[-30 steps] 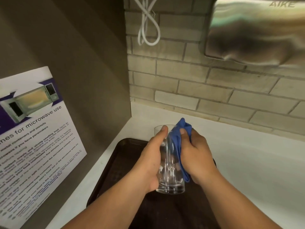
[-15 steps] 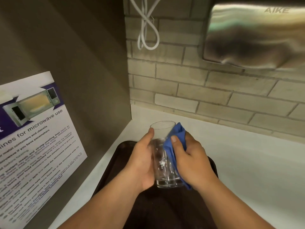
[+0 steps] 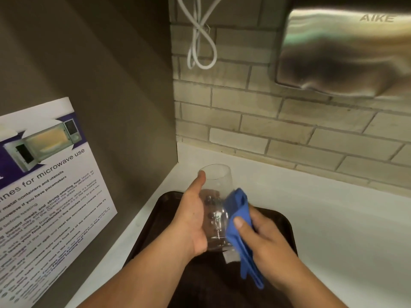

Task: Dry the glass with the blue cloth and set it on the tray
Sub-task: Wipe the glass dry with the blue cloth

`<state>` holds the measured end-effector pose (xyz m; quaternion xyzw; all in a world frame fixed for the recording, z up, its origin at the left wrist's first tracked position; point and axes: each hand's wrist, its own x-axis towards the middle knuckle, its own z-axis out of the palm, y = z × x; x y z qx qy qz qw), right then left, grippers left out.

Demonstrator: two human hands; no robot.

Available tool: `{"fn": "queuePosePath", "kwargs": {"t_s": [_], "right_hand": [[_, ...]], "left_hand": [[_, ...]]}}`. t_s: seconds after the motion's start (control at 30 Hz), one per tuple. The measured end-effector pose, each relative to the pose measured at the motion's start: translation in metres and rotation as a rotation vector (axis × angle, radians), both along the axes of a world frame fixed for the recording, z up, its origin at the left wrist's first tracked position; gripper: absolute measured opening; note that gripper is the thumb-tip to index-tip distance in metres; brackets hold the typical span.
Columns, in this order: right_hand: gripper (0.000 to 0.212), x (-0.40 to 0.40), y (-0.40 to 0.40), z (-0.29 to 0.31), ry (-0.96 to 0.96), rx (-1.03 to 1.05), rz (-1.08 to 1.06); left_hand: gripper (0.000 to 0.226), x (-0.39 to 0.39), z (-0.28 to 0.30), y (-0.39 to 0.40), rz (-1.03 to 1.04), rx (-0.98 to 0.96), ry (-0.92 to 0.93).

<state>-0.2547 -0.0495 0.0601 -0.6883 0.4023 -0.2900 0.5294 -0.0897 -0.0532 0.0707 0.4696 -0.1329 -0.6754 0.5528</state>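
A clear drinking glass is held upright and a little tilted above the dark brown tray. My left hand grips its left side, thumb near the rim. My right hand holds the blue cloth and presses it against the lower right side of the glass. The cloth's loose end hangs down below my right hand. The base of the glass is partly hidden by my left palm.
The tray lies on a white counter in a corner. A brown side panel with a microwave-use poster stands at the left. A brick wall behind carries a looped white cable and a steel hand dryer.
The blue cloth and my right hand have slid down the glass from near the rim to its lower right side. The glass's open top now shows bare.
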Motion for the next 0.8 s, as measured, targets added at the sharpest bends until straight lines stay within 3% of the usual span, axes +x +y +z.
{"fn": "queuePosePath", "kwargs": {"t_s": [0.07,0.17,0.23,0.3,0.43,0.53,0.63,0.73,0.8], "right_hand": [[0.029,0.001,0.005,-0.009,0.049,-0.060,0.023],[0.012,0.017,-0.004,-0.001,0.070,-0.229,-0.222],[0.020,0.025,-0.019,0.014,0.017,-0.254,-0.399],[0.033,0.025,-0.032,0.025,-0.030,-0.151,-0.458],[0.024,0.013,-0.015,0.013,0.007,-0.041,-0.153],[0.033,0.012,0.002,0.001,0.119,-0.063,-0.018],[0.022,0.022,-0.009,0.012,0.076,-0.126,-0.227],[0.032,0.029,-0.026,0.031,-0.042,-0.115,-0.464],[0.035,0.026,-0.028,0.031,-0.074,-0.056,-0.467]], "left_hand": [[0.077,0.001,-0.002,0.000,-0.016,0.023,-0.041],[0.075,-0.011,-0.007,0.005,-0.092,0.020,-0.094],[0.074,-0.019,-0.003,0.007,-0.111,-0.015,-0.052],[0.074,-0.020,0.004,0.007,-0.108,-0.059,-0.049],[0.074,-0.004,0.009,0.004,-0.006,-0.034,-0.064],[0.071,0.001,0.002,0.006,-0.013,-0.007,-0.074],[0.069,-0.009,-0.005,0.013,-0.089,-0.031,-0.073],[0.067,-0.018,-0.005,0.016,-0.093,-0.074,-0.061],[0.069,-0.017,0.000,0.014,-0.090,-0.084,-0.075]]}}
